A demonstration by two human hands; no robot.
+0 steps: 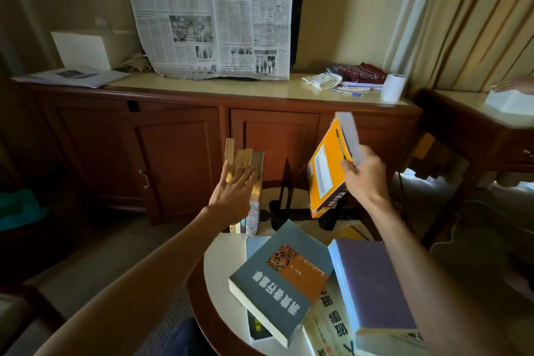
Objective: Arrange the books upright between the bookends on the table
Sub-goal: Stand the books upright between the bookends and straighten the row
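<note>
Here the right hand pinches the orange book, long axis tilted upward-right; left hand fingers spread on upright books.

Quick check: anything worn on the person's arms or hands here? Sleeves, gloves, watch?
Nothing visible. Both forearms are bare with no sleeves in frame. The left hand and right hand have no gloves, and no watch, bands or rings show.

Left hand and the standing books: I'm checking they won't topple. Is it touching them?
Touching. The head view shows the left hand pressed flat against the upright books.
</note>
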